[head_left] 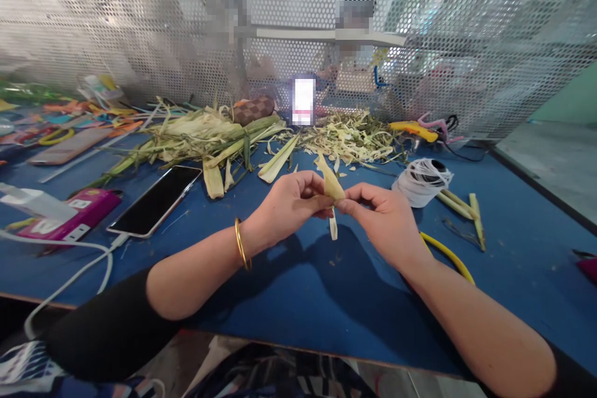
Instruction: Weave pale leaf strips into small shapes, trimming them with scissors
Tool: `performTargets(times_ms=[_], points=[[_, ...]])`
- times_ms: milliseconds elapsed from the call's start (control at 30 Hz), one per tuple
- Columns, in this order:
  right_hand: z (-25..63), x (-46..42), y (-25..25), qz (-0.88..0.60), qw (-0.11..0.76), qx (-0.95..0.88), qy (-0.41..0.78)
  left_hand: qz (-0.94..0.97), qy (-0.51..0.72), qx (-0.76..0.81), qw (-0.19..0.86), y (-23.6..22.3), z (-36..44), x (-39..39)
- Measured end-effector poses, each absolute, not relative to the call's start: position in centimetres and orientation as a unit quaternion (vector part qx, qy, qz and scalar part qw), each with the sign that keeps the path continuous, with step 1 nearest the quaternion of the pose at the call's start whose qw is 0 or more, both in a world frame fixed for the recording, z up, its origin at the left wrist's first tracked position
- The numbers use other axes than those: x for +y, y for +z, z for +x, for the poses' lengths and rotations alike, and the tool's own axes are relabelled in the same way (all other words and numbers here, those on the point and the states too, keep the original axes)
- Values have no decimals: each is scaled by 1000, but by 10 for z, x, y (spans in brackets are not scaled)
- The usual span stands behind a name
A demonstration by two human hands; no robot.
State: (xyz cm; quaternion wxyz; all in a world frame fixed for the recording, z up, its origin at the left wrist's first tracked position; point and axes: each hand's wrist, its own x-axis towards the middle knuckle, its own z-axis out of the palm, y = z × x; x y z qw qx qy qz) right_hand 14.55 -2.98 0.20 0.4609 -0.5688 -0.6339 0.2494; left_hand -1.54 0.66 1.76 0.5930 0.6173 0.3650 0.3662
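Observation:
A pale yellow piece of corn husk [331, 181], folded to a point at the top, is held upright between both hands above the blue table. My left hand [290, 206] pinches its lower left side with thumb and fingers. On the other side, my right hand [383, 216] grips the lower right edge, its fingertips touching those of the left. A narrow whitish tail of the husk hangs below the fingers. Beyond the hands lie a loose husk strip [280, 160] and a heap of shredded husk [354, 137].
Long husks [200, 130] are piled at the back left. A spool of white twine [422, 181] stands beyond my right hand, near cut stalks [476, 217] and a yellow tube [450, 255]. A cabled phone [156, 202] and a purple power strip [88, 211] lie left. Perforated metal mesh [289, 0] rises behind.

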Motion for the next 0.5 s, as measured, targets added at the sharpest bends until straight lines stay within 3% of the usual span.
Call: performTargets(times_ms=[267,500], points=[[145,-31,6,-565,472,-631,246,629,371,340,593,18,-15,6],[147,-31,5,-562,467,-631,261,682,372,362,515,11,-15,6]])
